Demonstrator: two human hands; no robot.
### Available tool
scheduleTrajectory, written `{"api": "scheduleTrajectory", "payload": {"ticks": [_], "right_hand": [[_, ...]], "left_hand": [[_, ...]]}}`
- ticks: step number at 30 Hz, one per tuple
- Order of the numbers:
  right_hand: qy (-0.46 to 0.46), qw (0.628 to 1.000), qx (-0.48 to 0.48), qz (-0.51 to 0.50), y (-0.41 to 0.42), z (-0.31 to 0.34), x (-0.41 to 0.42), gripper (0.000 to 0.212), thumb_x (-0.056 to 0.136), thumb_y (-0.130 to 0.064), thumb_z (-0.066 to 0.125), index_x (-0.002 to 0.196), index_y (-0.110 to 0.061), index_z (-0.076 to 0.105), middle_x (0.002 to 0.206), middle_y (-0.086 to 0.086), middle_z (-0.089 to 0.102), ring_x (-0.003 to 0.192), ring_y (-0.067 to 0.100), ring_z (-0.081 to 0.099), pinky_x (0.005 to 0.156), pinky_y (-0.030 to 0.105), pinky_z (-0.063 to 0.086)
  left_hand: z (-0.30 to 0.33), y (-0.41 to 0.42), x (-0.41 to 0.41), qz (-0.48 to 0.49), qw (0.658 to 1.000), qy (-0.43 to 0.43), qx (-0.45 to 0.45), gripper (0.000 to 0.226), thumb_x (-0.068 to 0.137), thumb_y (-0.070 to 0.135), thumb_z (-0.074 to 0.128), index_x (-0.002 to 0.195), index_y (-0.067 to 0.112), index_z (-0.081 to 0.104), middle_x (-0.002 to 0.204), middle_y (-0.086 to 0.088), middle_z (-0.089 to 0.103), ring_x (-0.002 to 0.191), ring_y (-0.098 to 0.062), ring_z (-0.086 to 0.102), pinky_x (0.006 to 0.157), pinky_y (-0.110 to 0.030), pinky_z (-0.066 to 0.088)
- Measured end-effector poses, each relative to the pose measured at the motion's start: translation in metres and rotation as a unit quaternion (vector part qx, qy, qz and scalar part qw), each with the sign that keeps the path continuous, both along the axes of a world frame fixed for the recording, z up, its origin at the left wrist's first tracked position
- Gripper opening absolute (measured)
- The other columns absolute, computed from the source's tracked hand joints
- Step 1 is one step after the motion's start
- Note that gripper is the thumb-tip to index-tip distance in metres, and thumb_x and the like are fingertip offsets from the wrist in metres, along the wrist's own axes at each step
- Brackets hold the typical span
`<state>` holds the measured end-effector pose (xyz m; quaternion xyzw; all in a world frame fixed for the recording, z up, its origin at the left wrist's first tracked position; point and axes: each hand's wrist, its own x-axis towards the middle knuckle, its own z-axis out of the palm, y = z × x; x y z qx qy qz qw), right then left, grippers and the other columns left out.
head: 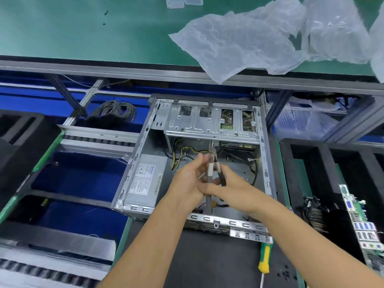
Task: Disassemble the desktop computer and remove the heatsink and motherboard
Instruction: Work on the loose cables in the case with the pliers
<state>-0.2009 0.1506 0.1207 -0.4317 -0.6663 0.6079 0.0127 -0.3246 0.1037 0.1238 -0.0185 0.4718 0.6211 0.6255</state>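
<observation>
Here, hands point(207, 179) grip flat ribbed cables point(212, 171)

The open grey computer case point(264, 154) is showing bare matt sheet metal; the crumpled translucent plastic bags point(239, 44) are looking thin and glossy on the smooth green mat point(83, 32).

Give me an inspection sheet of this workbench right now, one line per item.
Surface: dark mat under the case.
Job's things: open computer case, power supply still inside; removed motherboard stands at right.
Clutter: screwdriver, loose screws, plastic sheets on the green bench.
Hands: left hand and right hand together hold pliers over the case.
Cables: yellow-black wires in case; coiled cable behind.
Surroundings: black foam trays, aluminium frame.
</observation>
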Motion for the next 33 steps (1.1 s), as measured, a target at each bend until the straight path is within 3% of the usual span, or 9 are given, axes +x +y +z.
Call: {"api": "scheduleTrajectory", "payload": {"ticks": [2,4,10,13,15,18,25,29,33], "right_hand": [[-0.017,1.000,0.001,-0.017,0.004,-0.005,0.000,0.047,0.070,-0.055,0.058,0.115,-0.047,0.046,0.101,-0.006,0.067,0.086,0.005,0.065,0.075,0.025,0.055],[-0.036,0.998,-0.017,-0.044,0.009,-0.008,0.002,0.032,0.072,-0.054,0.046,0.102,-0.043,0.051,0.105,-0.006,0.065,0.091,0.011,0.067,0.087,0.041,0.055],[-0.063,0.994,-0.059,-0.073,0.027,-0.001,0.010,0.032,0.068,-0.049,0.046,0.094,-0.035,0.057,0.108,0.000,0.064,0.090,0.018,0.070,0.071,0.036,0.055],[-0.060,0.992,-0.080,-0.078,0.030,0.002,0.015,0.036,0.067,-0.047,0.048,0.099,-0.032,0.057,0.111,0.004,0.063,0.097,0.024,0.068,0.080,0.041,0.055],[-0.057,0.992,-0.085,-0.071,0.030,0.003,0.019,0.035,0.071,-0.047,0.049,0.101,-0.031,0.058,0.113,0.002,0.062,0.099,0.023,0.067,0.084,0.043,0.055],[-0.054,0.993,-0.092,-0.056,0.029,0.004,0.025,0.033,0.075,-0.049,0.049,0.102,-0.032,0.060,0.114,-0.002,0.062,0.099,0.019,0.066,0.085,0.042,0.055],[-0.038,0.993,-0.105,-0.029,0.029,0.017,0.027,0.035,0.077,-0.050,0.045,0.105,-0.035,0.058,0.114,-0.005,0.062,0.098,0.015,0.066,0.086,0.038,0.054],[-0.030,0.994,-0.095,-0.043,0.032,0.030,0.031,0.021,0.090,-0.044,0.049,0.105,-0.034,0.060,0.110,-0.002,0.065,0.095,0.018,0.067,0.087,0.044,0.054],[-0.095,0.989,0.112,0.000,0.030,0.048,0.036,0.029,0.082,-0.060,0.046,0.103,-0.043,0.055,0.086,-0.007,0.062,0.079,0.011,0.062,0.073,0.036,0.052]], "left_hand": [[-0.006,-0.001,-0.003,-0.028,0.998,0.061,-0.009,0.024,0.097,0.021,0.056,0.107,0.006,0.072,0.099,-0.010,0.066,0.093,-0.025,0.056,0.091,-0.044,0.050],[-0.012,0.001,-0.006,-0.033,0.984,0.171,-0.048,0.019,0.096,0.021,0.057,0.107,0.017,0.072,0.107,-0.003,0.067,0.097,-0.020,0.057,0.082,-0.032,0.046],[-0.034,0.031,-0.017,-0.052,0.924,0.356,-0.133,0.048,0.096,0.007,0.044,0.143,0.019,0.043,0.128,0.000,0.053,0.103,-0.014,0.050,0.089,-0.030,0.041],[-0.042,0.053,-0.029,-0.082,0.866,0.467,-0.158,0.055,0.091,-0.002,0.038,0.144,0.012,0.040,0.130,-0.006,0.050,0.105,-0.022,0.056,0.087,-0.036,0.050],[-0.049,0.067,-0.038,-0.109,0.810,0.541,-0.198,0.047,0.089,-0.003,0.041,0.136,0.002,0.044,0.140,-0.015,0.040,0.118,-0.033,0.049,0.098,-0.044,0.045],[-0.058,0.085,-0.047,-0.168,0.752,0.583,-0.259,0.038,0.091,0.003,0.044,0.129,-0.002,0.046,0.142,-0.016,0.036,0.129,-0.034,0.039,0.104,-0.044,0.038],[-0.069,0.087,-0.052,-0.183,0.739,0.595,-0.258,0.020,0.094,0.007,0.049,0.111,0.002,0.058,0.120,-0.022,0.057,0.105,-0.038,0.058,0.092,-0.044,0.050],[-0.069,0.075,-0.050,-0.149,0.751,0.612,-0.201,0.019,0.096,0.007,0.046,0.096,0.014,0.064,0.108,-0.009,0.065,0.090,-0.023,0.059,0.076,-0.028,0.048],[-0.065,0.055,-0.050,-0.157,0.772,0.586,-0.190,0.017,0.096,0.012,0.055,0.104,0.015,0.069,0.102,-0.002,0.066,0.088,-0.013,0.057,0.071,-0.018,0.043]]}}
